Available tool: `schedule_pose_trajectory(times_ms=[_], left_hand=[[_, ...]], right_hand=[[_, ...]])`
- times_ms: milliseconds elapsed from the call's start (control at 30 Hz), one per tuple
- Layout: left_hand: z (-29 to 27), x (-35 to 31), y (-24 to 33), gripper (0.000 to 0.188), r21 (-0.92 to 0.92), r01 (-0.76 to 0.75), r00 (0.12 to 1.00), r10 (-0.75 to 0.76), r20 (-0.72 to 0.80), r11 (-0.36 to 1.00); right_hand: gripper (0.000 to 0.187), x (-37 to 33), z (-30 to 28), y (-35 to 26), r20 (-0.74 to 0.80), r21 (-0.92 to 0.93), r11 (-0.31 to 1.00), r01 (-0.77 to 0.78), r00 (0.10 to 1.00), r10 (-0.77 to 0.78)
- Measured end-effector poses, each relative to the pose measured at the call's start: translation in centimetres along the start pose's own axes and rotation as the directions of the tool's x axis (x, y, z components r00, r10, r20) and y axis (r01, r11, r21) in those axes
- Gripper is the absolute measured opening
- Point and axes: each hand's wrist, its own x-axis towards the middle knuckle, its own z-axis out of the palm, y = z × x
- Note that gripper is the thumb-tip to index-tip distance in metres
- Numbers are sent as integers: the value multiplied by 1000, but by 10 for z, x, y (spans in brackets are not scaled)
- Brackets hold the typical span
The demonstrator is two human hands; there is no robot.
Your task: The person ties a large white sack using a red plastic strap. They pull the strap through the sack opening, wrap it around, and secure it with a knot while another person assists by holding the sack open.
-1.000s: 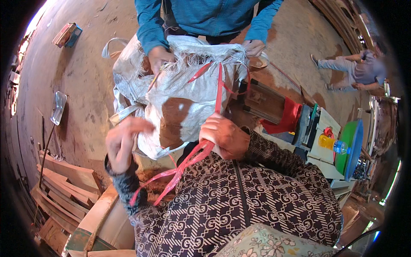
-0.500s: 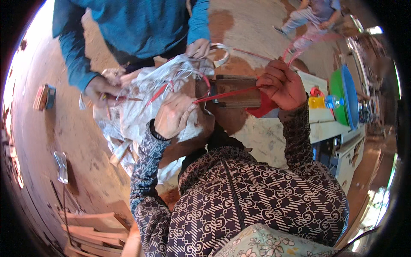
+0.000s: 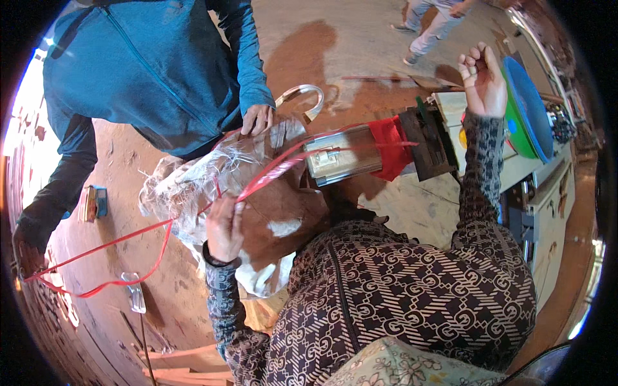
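Observation:
My left hand (image 3: pixel 223 226) is closed with fingertips and thumb pinching a red plastic twine (image 3: pixel 277 166) at the near side of a frayed white woven sack (image 3: pixel 241 157). To the right, the twine's loose end trails over a boxy frame (image 3: pixel 344 154) with red cloth (image 3: pixel 388 148) on it. My right hand (image 3: pixel 484 83) is raised at the upper right beside a green and blue basin (image 3: pixel 529 109). Its palm shows, the fingers bend loosely, and nothing is in it. A co-worker's hand (image 3: pixel 257 119) rests on the sack's far edge; their other hand (image 3: pixel 31 257) stretches the twine far left.
A white bag handle (image 3: pixel 312 96) arches behind the sack. Wooden strips (image 3: pixel 187 363) lie on the ground at lower left, near a small clear packet (image 3: pixel 133 293). A small box-like stack (image 3: pixel 93 203) stands at left. Another person's legs (image 3: pixel 428 29) show at the top right.
My right hand has let go of the twine and risen to the right. My left hand has shifted left and nearer. The co-worker's hand has swung far left, drawing the twine along.

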Motion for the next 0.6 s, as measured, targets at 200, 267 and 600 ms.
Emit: schedule_pose_trajectory(times_ms=[200,267,600], left_hand=[[9,21,66,10,160,-152,984,134,117,975],[16,28,79,12,24,-192,973,187,132,981],[-33,-14,76,24,-486,466,884,-413,219,740]], right_hand=[[63,-125,121,80,824,-467,844,264,476,307],[77,-170,137,106,910,-331,905,269,343,231],[26,-112,98,108,685,-682,689,-246,116,719]])
